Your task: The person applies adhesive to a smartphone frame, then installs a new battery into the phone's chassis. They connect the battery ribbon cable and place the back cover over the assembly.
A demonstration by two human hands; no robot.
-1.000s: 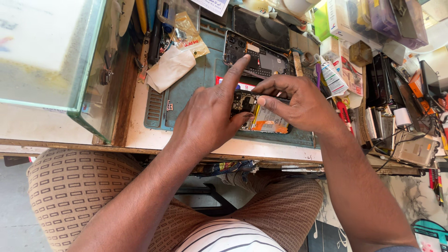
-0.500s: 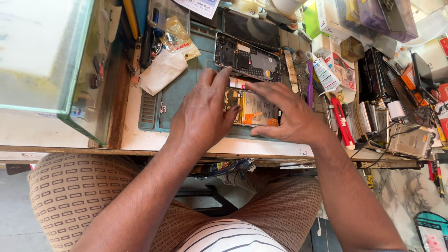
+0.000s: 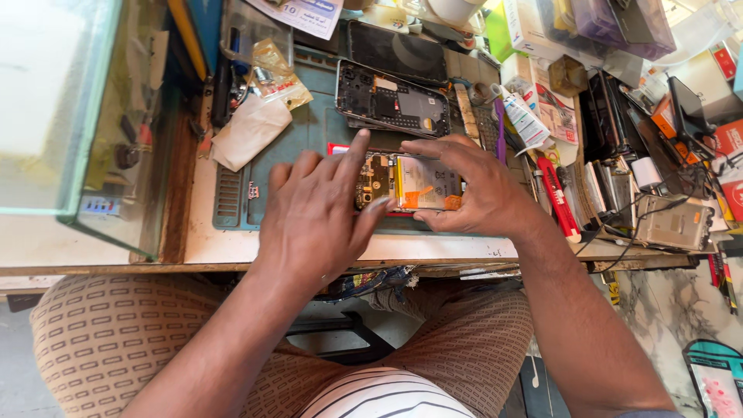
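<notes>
An opened phone [image 3: 414,183] with its back off lies on the teal work mat [image 3: 309,139], showing its circuit board and a white battery with an orange tab. My left hand [image 3: 317,213] rests over the phone's left end, forefinger and thumb touching the board. My right hand [image 3: 472,186] grips the phone's right end, thumb at the near edge and fingers over the far edge. Behind it lies a second opened phone frame [image 3: 391,101], and a dark phone screen [image 3: 395,50] lies further back.
A glass case [image 3: 70,116] stands at the left. A white cloth [image 3: 248,131] and a plastic bag of parts [image 3: 279,73] lie left of the mat. A glue tube [image 3: 522,116], red-handled tool [image 3: 557,201], boxes, cables and a grey device [image 3: 673,220] crowd the right side.
Both hands have lowered the phone flat onto the mat. My left forefinger, raised before, now presses down on the board. My view has shifted slightly.
</notes>
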